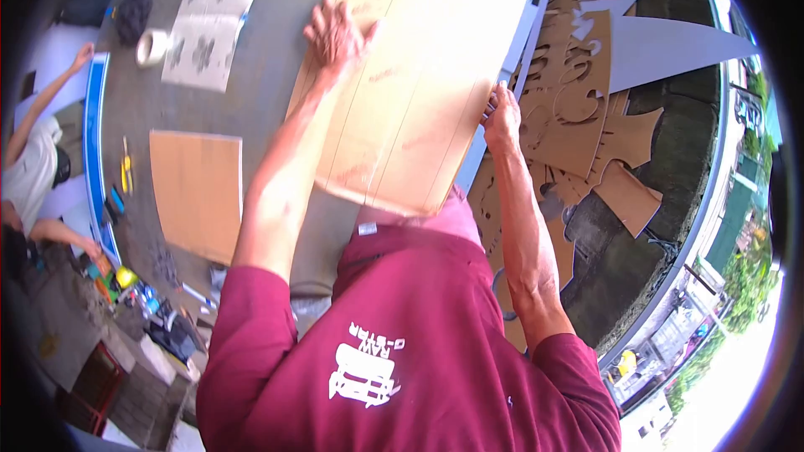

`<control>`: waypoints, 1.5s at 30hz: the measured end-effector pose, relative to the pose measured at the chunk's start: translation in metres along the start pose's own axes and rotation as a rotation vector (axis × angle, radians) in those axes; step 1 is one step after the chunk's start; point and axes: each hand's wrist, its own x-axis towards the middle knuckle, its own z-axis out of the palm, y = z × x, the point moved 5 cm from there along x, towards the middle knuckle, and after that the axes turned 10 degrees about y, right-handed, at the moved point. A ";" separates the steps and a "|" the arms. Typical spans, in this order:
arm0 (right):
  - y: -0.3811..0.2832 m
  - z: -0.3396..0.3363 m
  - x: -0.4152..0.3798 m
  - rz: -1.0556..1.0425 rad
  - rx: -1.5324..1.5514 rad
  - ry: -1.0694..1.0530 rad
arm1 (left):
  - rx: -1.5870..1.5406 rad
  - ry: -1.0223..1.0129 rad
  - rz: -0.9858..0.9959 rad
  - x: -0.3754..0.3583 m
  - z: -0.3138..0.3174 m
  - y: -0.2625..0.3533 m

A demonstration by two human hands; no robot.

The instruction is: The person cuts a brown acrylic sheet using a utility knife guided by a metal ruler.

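A large brown paper-faced sheet (410,75) with long ruled lines lies in front of me, its near end against my waist. My left hand (337,33) rests on its left side, fingers spread and pressed down on the surface. At the right edge, my right hand (502,117) has its fingers curled round the sheet's border. White and bluish sheet edges show just beyond that side. To the left, a smaller brown panel (198,192) lies flat on the grey table (272,75).
Brown cut-out scraps (578,117) and a white pointed offcut (670,52) are heaped at the right. Patterned paper (209,25), a tape roll (152,48) and a yellow-handled tool (126,169) lie left. Another person (38,155) works by a blue-edged panel (95,142) at far left.
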 end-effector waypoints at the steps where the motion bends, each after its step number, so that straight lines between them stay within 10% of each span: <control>1: -0.009 0.004 0.011 -0.003 0.008 0.017 | 0.011 0.000 -0.013 -0.001 -0.004 0.002; 45: -0.043 0.036 0.089 -0.247 -0.096 0.067 | -0.024 -0.156 -0.104 -0.003 -0.026 0.007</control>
